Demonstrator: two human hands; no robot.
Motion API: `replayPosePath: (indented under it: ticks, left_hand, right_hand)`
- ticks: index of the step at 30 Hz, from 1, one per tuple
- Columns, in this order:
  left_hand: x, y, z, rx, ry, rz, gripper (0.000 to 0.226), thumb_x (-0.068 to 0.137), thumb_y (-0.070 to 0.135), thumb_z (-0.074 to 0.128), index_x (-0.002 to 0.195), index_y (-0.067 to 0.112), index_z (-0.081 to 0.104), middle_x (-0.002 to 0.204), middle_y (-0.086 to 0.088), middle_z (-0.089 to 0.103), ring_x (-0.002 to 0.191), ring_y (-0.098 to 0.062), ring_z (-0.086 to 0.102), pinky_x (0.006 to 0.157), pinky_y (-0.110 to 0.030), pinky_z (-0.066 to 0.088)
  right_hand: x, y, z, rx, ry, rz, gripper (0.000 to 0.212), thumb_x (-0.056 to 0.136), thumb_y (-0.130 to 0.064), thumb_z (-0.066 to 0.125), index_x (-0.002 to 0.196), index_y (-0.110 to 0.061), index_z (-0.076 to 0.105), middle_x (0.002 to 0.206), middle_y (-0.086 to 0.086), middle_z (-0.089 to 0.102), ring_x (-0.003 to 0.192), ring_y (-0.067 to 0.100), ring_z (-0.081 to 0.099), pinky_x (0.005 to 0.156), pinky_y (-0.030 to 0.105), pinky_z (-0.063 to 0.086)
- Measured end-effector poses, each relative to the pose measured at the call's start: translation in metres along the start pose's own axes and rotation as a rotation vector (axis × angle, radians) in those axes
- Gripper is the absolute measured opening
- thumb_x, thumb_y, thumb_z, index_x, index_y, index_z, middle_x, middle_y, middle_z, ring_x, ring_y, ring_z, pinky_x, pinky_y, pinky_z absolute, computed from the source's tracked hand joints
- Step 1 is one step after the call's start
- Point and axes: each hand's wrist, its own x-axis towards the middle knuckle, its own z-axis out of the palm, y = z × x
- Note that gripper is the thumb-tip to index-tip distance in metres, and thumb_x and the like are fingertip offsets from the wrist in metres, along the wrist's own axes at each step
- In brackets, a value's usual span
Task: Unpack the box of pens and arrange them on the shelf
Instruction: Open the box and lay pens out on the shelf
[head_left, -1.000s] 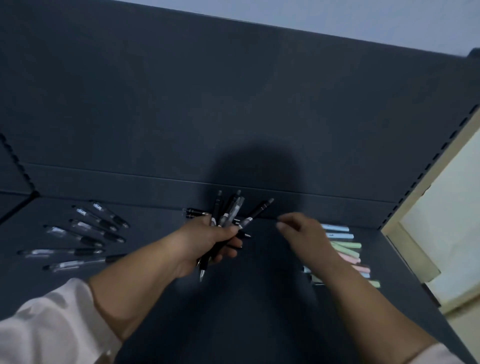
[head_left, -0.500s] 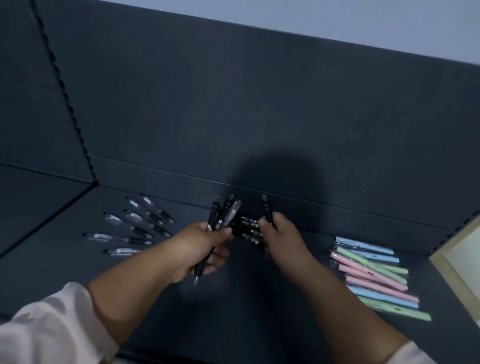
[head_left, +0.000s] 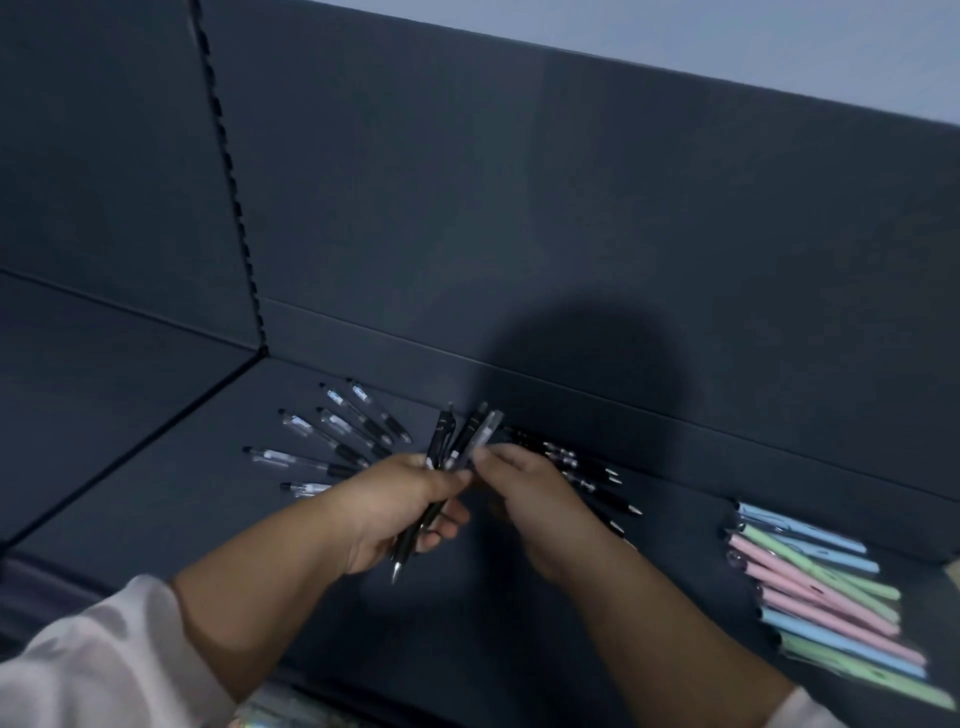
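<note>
My left hand (head_left: 400, 506) grips a small bundle of black pens (head_left: 457, 441), their tops fanning up and one tip pointing down below the fist. My right hand (head_left: 524, 488) reaches in from the right and pinches the top of one pen in that bundle. Behind the right hand, several black pens (head_left: 587, 473) lie in a row on the dark shelf (head_left: 156, 493). The box is not in view.
Several clear-barrelled pens (head_left: 332, 436) lie fanned out on the shelf to the left. Pastel blue, green and pink pens (head_left: 821, 587) lie stacked at the right. The shelf's dark back panel (head_left: 519, 234) rises just behind, with a slotted upright (head_left: 228, 171) at the left.
My right hand has left the black pen it laid on the shelf and come back to the bundle in my left hand. The view has swung left, shifting everything rightwards.
</note>
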Motion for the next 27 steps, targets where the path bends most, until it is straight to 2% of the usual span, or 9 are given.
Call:
replayPosePath:
  ticks: [3,7,11,13,16,19,22,24,27]
  left_hand:
    - [-0.003,-0.005,-0.014,-0.004,0.031,0.023,0.016,0.095,0.025,0.056,0.099,0.011,0.063,0.074,-0.006,0.064,0.063,-0.013,0.057,0.053,-0.021,0.044]
    - [-0.009,-0.01,-0.054,-0.038,0.222,0.059,0.018,0.094,0.029,0.057,0.101,0.013,0.063,0.085,-0.005,0.063,0.073,-0.017,0.054,0.051,-0.024,0.04]
    - [-0.026,-0.01,-0.087,-0.177,0.298,0.021,0.019,0.094,0.031,0.057,0.099,0.013,0.062,0.067,-0.002,0.055,0.051,-0.013,0.046,0.045,-0.022,0.044]
    - [-0.032,-0.012,-0.097,-0.201,0.304,0.033,0.021,0.093,0.032,0.058,0.095,0.011,0.062,0.056,0.001,0.047,0.042,-0.009,0.034,0.039,-0.017,0.032]
    - [-0.037,-0.014,-0.109,-0.272,0.291,0.017,0.024,0.093,0.036,0.056,0.089,0.012,0.058,0.052,0.002,0.041,0.04,-0.009,0.029,0.039,-0.017,0.025]
    - [-0.037,-0.014,-0.116,-0.325,0.308,0.0,0.027,0.096,0.036,0.051,0.084,0.013,0.058,0.06,0.0,0.049,0.049,-0.013,0.044,0.047,-0.023,0.035]
    - [-0.033,-0.01,-0.115,-0.384,0.321,0.044,0.03,0.096,0.038,0.049,0.084,0.014,0.063,0.077,-0.005,0.061,0.068,-0.017,0.058,0.061,-0.028,0.046]
    - [-0.03,-0.005,-0.108,-0.393,0.299,0.078,0.032,0.097,0.04,0.045,0.093,0.014,0.064,0.083,-0.005,0.065,0.072,-0.018,0.062,0.063,-0.029,0.049]
    - [-0.023,0.003,-0.086,-0.4,0.25,0.095,0.036,0.097,0.043,0.043,0.104,0.015,0.065,0.091,-0.007,0.068,0.08,-0.02,0.065,0.067,-0.03,0.053]
  right_hand:
    - [0.008,-0.009,0.027,0.247,-0.042,0.079,0.02,0.099,-0.018,0.048,0.084,-0.013,0.06,0.074,0.003,0.065,0.063,0.012,0.06,0.063,0.023,0.049]
    - [0.036,-0.012,0.052,0.298,0.183,0.127,0.022,0.102,-0.023,0.041,0.084,-0.017,0.051,0.065,0.001,0.056,0.059,0.016,0.056,0.061,0.03,0.05]
    - [0.062,-0.006,0.069,-0.356,0.099,-0.154,0.021,0.098,-0.027,0.047,0.08,-0.021,0.057,0.072,0.001,0.055,0.063,0.014,0.049,0.061,0.027,0.041]
    - [0.075,-0.005,0.083,-0.728,0.02,-0.209,0.015,0.096,-0.024,0.051,0.1,-0.017,0.063,0.094,0.002,0.064,0.085,0.018,0.058,0.075,0.027,0.042]
    - [0.087,-0.004,0.104,-0.9,-0.051,-0.184,0.037,0.093,-0.018,0.053,0.13,-0.019,0.054,0.127,0.007,0.055,0.115,0.022,0.054,0.094,0.024,0.041]
    - [0.08,-0.007,0.115,-0.836,-0.004,-0.256,0.04,0.093,-0.016,0.053,0.133,-0.017,0.051,0.133,0.005,0.051,0.122,0.02,0.049,0.105,0.03,0.037]
    - [0.062,-0.009,0.118,-0.58,-0.039,-0.292,0.011,0.094,-0.017,0.053,0.099,-0.02,0.063,0.099,-0.001,0.062,0.089,0.009,0.056,0.079,0.021,0.041]
    - [0.048,-0.011,0.118,-0.397,-0.124,-0.216,0.011,0.094,-0.021,0.054,0.085,-0.023,0.06,0.086,-0.003,0.064,0.081,0.011,0.059,0.077,0.028,0.048]
    - [0.032,-0.008,0.111,-0.284,-0.227,-0.136,0.008,0.092,-0.023,0.058,0.1,-0.024,0.057,0.094,-0.005,0.065,0.087,0.01,0.062,0.082,0.031,0.051]
